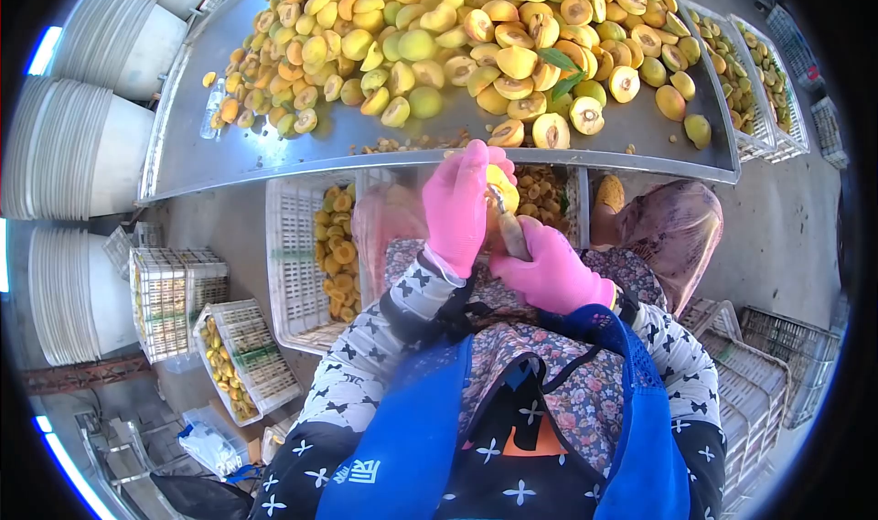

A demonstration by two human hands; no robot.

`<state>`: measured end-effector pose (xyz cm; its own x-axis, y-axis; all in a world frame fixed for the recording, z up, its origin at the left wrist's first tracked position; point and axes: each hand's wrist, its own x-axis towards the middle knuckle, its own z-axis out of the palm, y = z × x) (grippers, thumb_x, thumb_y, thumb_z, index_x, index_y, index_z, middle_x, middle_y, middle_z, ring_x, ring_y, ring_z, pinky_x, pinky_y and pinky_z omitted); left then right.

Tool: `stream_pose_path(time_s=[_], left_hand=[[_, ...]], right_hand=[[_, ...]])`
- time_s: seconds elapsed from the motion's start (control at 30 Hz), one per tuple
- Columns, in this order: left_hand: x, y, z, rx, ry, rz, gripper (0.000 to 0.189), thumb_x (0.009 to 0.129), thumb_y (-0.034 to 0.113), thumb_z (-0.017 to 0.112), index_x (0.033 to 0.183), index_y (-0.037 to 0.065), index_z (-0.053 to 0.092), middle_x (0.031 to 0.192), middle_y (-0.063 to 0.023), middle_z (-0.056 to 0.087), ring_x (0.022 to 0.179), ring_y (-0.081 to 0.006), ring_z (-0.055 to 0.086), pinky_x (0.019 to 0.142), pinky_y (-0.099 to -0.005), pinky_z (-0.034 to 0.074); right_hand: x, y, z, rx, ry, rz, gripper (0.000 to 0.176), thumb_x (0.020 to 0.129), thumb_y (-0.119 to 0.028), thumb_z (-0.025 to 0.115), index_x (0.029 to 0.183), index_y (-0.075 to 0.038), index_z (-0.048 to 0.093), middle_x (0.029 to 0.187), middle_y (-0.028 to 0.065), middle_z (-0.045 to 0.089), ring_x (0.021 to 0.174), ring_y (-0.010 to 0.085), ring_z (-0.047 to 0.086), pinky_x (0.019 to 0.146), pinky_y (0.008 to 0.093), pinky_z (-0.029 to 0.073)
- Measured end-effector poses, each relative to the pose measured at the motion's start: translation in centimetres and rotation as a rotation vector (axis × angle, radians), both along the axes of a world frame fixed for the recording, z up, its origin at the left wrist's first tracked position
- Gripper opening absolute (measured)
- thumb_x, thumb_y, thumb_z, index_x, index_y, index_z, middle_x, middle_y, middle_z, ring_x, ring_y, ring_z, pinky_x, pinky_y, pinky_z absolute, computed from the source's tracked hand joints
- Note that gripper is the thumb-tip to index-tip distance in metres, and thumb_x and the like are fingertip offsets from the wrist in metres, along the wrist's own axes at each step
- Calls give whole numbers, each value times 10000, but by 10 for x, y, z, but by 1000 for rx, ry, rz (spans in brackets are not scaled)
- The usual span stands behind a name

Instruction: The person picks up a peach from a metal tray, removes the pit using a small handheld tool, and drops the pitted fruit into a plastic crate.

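My left hand point(457, 204), in a pink glove, is closed around a yellow peach point(503, 186) just in front of the table's near edge. My right hand point(556, 268), gloved the same way, grips the handle of a small pitting tool point(513, 235). The tool's metal tip meets the peach's near face; how deep it goes is hidden. Beyond both hands, a big heap of cut and whole peaches point(416, 44) covers much of the metal table point(197, 159). Several cut halves show brown pits or hollows. Small brown bits lie along the table's edge.
Below the table edge, a white crate point(297, 273) holds peach halves point(337, 255), and brown pits point(547, 195) lie in a container beside it. Fruit-filled crates point(764, 90) stand right of the table. Stacked white tubs point(69, 150) line the left; a plastic bottle point(212, 108) lies on the table.
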<state>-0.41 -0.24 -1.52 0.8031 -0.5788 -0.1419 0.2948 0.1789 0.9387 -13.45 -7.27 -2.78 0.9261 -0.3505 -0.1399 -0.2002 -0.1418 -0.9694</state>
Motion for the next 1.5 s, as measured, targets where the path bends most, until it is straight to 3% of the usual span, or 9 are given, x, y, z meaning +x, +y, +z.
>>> stream_pose_path(time_s=[0.17, 0.47, 0.53, 0.67, 0.97, 1.07, 1.17, 1.3, 1.5], left_hand=[[9, 1, -17, 22, 137, -46, 385, 1004, 358, 588, 958, -17, 664, 823, -111, 671, 721, -184, 651, 658, -294, 537], [2, -8, -18, -10, -23, 102, 446, 1036, 402, 510, 975, -15, 657, 867, -116, 674, 787, -198, 661, 728, -297, 542], [3, -9, -22, -37, -178, 105, 443, 1048, 397, 485, 1002, -14, 644, 892, -113, 666, 822, -195, 654, 753, -300, 538], [2, -9, -22, -118, 94, 105, 436, 1056, 399, 460, 1020, -6, 619, 912, -116, 660, 839, -202, 652, 766, -313, 541], [4, -12, -23, -63, -203, 140, 453, 1061, 402, 437, 1014, -7, 627, 893, -121, 672, 815, -206, 659, 766, -315, 544], [10, -8, -23, -23, -114, -36, 479, 1062, 411, 428, 978, -8, 642, 878, -114, 676, 782, -191, 659, 740, -302, 545], [16, 0, -18, 141, 150, -256, 506, 1063, 419, 417, 953, -16, 652, 872, -109, 680, 755, -176, 657, 718, -291, 546], [18, -2, -2, 183, 91, -332, 518, 1060, 418, 431, 894, -20, 654, 816, -95, 662, 718, -155, 625, 657, -276, 515], [24, -8, -1, 27, -13, -519, 536, 1063, 401, 416, 847, -14, 677, 800, -92, 668, 658, -148, 612, 625, -285, 505]], right_hand=[[3, 1, -14, -393, -82, -28, 224, 857, -167, 676, 929, -22, 519, 680, 199, 586, 627, 434, 568, 597, 425, 489], [11, -5, -16, 62, 110, 82, 270, 831, -182, 713, 932, -15, 526, 766, 231, 631, 766, 447, 642, 637, 483, 491], [13, 3, -15, -147, 81, -8, 284, 823, -178, 720, 944, -12, 524, 761, 226, 623, 740, 438, 637, 633, 468, 492], [14, 1, -29, -303, -25, -31, 318, 815, -178, 729, 980, -7, 518, 753, 224, 612, 712, 425, 632, 630, 454, 497], [17, -5, -12, 302, 176, 65, 332, 797, -224, 714, 956, -2, 525, 838, 232, 637, 728, 429, 640, 617, 481, 497], [11, -3, -19, -459, -120, 10, 274, 868, -196, 671, 972, 7, 519, 676, 146, 600, 555, 268, 641, 502, 394, 492], [3, -6, -45, -374, -289, 56, 252, 887, -193, 648, 939, 28, 540, 635, 105, 586, 548, 204, 645, 480, 378, 484], [3, -27, 19, 812, 259, 231, 149, 876, -114, 644, 912, 17, 585, 614, 57, 570, 460, 156, 552, 437, 298, 419], [-3, -40, 12, 1066, 226, 376, 81, 854, -70, 654, 880, -20, 596, 639, 15, 551, 472, 102, 512, 445, 236, 380]])
